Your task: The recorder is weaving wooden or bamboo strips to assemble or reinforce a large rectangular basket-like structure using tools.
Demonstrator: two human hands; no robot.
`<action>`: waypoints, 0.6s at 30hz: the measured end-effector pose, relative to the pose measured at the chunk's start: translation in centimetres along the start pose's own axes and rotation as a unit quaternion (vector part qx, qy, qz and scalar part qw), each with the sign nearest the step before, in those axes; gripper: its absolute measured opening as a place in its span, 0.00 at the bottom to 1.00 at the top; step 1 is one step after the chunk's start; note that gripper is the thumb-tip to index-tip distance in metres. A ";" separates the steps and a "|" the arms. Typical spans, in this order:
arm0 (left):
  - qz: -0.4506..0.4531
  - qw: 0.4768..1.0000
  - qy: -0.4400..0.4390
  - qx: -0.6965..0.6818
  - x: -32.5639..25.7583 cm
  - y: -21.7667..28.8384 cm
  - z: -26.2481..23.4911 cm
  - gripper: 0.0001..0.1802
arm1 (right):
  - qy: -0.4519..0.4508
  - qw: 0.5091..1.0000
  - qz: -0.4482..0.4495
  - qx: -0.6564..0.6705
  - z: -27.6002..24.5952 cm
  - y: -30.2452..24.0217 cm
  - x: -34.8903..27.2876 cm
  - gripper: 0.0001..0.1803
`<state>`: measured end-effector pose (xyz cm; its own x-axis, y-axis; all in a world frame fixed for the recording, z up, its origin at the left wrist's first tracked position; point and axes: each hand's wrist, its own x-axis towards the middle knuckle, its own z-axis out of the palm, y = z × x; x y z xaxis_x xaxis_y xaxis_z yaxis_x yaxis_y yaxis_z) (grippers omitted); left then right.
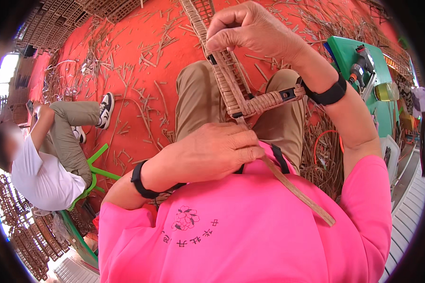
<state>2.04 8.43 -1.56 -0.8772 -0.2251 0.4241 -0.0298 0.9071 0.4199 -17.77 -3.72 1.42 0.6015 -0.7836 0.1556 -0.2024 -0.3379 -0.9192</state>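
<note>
At the centre of the frame, a woven rattan frame (236, 92) lies across the person's lap, its wrapped bars meeting in a corner just above the pink shirt (250, 226). The left hand (217, 153), at centre, is closed around a flat rattan strip (297, 191) where it leaves that corner; the strip's free end runs down toward the lower right over the shirt. The right hand (250, 30), at the top centre, is clenched on the upper woven bar, fingertips pinched at its left edge, steadying it. Both wrists carry black bands (328, 94). The step in hand looks like wrapping: the strip is being drawn taut at the joint, with part of the dark frame bare beside it. The next move would probably call for keeping the strip flat and tight while it is passed round the bar, with the upper hand holding the frame from twisting. Cut rattan scraps (132, 70) litter the red floor (108, 52) in the upper left. A green table (347, 49) at the upper right bears a power drill (359, 68). At the left edge, another person (47, 165) sits on a green stool (97, 172).
</note>
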 end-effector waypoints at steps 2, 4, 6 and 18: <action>-0.028 0.994 0.000 -0.102 0.1 0.4 -0.9 0.11 | -0.009 1.000 0.000 -0.019 -0.3 -1.8 -0.1 0.06; -0.301 0.882 0.237 -0.275 0.3 0.4 -1.5 0.09 | -0.016 0.999 -0.006 -0.043 -0.2 -3.0 0.0 0.06; -0.365 0.831 0.283 -0.310 0.7 -0.5 -1.4 0.10 | -0.023 0.997 -0.013 -0.069 0.2 -3.7 0.2 0.06; -0.356 0.866 0.294 -0.193 -0.1 -1.8 0.8 0.03 | 0.028 0.990 -0.072 -0.116 1.0 -4.1 -1.7 0.17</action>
<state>1.81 7.06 -2.97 -0.3036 -0.9234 0.2350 -0.2013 0.3032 0.9314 -17.20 -0.49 4.53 0.5952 -0.7436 0.3046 -0.2930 -0.5538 -0.7794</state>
